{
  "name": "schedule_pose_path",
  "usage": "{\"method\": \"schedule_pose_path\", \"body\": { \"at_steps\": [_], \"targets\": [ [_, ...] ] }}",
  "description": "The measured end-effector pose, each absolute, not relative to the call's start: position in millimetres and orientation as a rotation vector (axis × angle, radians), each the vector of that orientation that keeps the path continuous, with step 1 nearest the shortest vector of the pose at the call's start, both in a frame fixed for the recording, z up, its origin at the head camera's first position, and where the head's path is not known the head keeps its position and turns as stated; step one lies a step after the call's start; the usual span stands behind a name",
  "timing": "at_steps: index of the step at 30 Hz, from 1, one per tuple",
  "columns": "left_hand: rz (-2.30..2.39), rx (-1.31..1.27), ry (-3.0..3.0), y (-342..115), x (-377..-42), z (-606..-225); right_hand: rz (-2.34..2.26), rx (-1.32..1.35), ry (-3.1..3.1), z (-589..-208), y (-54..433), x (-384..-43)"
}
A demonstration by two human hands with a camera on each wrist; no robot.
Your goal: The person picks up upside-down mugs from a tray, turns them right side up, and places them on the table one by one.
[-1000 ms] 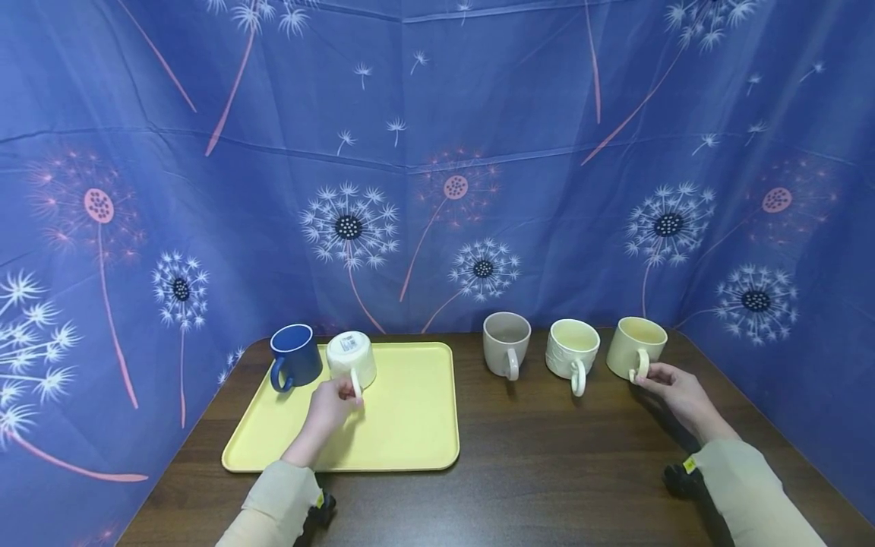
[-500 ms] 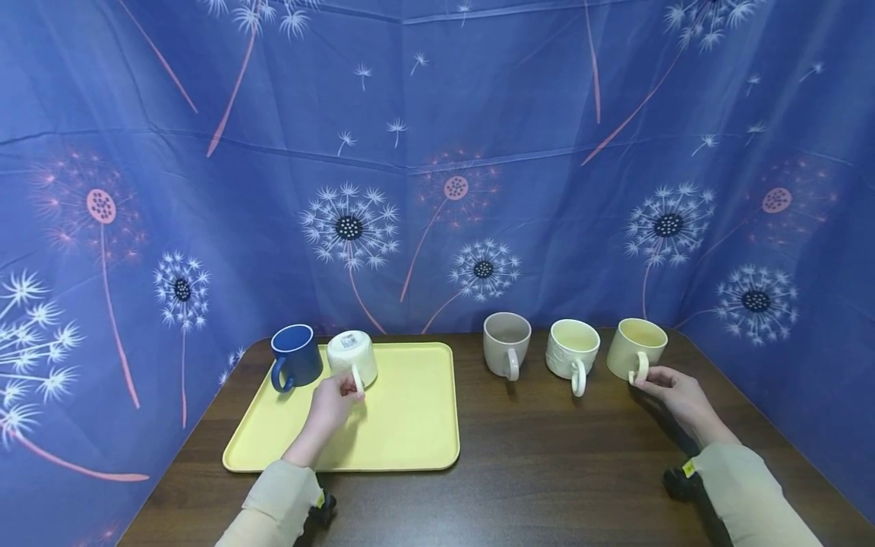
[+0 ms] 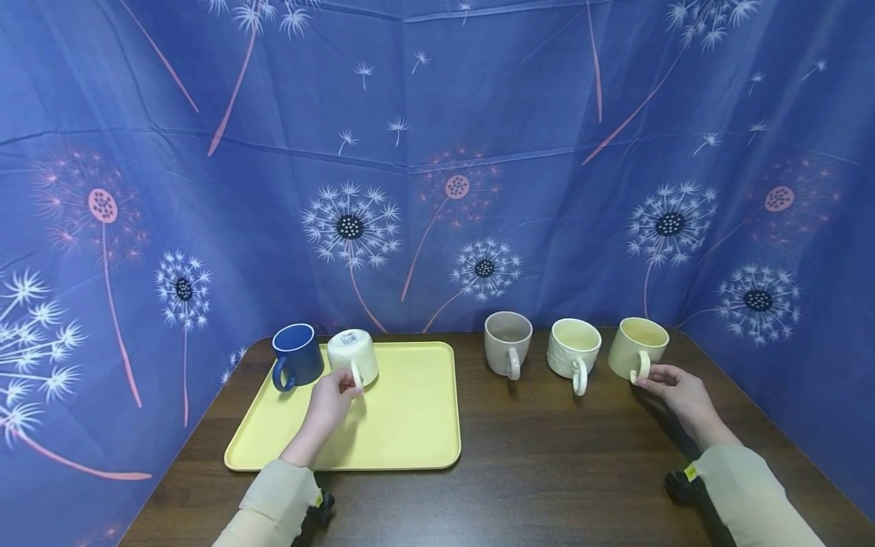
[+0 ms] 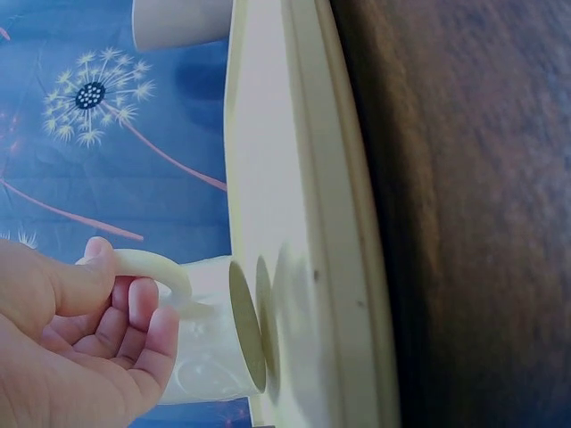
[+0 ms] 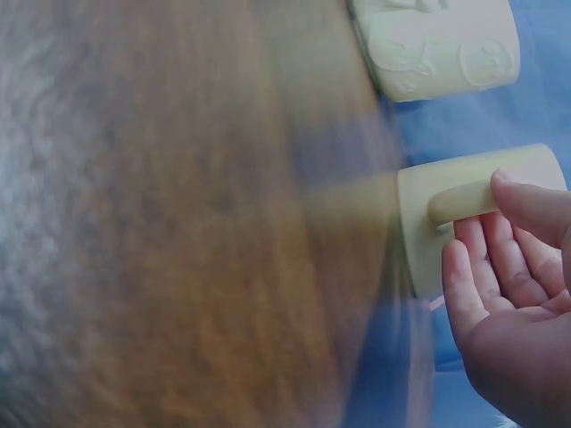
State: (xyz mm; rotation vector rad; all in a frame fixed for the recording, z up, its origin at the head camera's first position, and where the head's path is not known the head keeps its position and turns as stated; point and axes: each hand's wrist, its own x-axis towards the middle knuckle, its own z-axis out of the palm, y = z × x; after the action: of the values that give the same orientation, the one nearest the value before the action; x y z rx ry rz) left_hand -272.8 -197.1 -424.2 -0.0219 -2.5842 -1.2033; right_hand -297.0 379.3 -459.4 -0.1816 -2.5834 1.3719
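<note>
My left hand [image 3: 332,403] pinches the handle of an upside-down cream mug [image 3: 350,357] over the back left of the yellow tray [image 3: 410,448]. In the left wrist view, thumb and fingers grip the handle, and the rim of this cream mug [image 4: 214,366] faces the tray close above its surface. A dark blue mug [image 3: 298,358] stands upright just left of it. At the far right, my right hand [image 3: 683,395] pinches the handle of an upright pale yellow mug [image 3: 625,353]; the right wrist view shows the thumb over that handle [image 5: 464,201].
Between the tray and the pale yellow mug stand a grey mug [image 3: 502,342] and a cream embossed mug [image 3: 567,353], both upright with handles toward me. A blue dandelion-print curtain [image 3: 437,114] hangs behind the dark wooden table [image 3: 547,471].
</note>
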Motion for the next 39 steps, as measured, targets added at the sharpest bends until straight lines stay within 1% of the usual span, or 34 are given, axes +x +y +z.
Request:
{"method": "schedule_pose_path", "body": {
  "at_steps": [13,20,22,28,30,39],
  "targets": [
    [-1.245,-0.058,-2.549,-195,-273,-419,1.57,-0.124,-2.418,-442,381,-288],
    [-1.275,-0.073,-2.534,-194,-272,-418,1.827,-0.089,-2.245,-434,382,-281],
    [-1.281,-0.069,-2.532,-194,-272,-417,1.797,-0.089,-2.241,-430,381,-278],
    [-1.278,-0.072,-2.534,-195,-272,-416,1.458,-0.147,-2.371,-421,374,-274],
    [-1.276,-0.076,-2.528,-196,-272,-415,1.432,-0.166,-2.382,-418,372,-273],
    [-1.26,-0.071,-2.508,-195,-271,-410,1.242,-0.044,-2.432,-397,352,-261]
  ]
}}
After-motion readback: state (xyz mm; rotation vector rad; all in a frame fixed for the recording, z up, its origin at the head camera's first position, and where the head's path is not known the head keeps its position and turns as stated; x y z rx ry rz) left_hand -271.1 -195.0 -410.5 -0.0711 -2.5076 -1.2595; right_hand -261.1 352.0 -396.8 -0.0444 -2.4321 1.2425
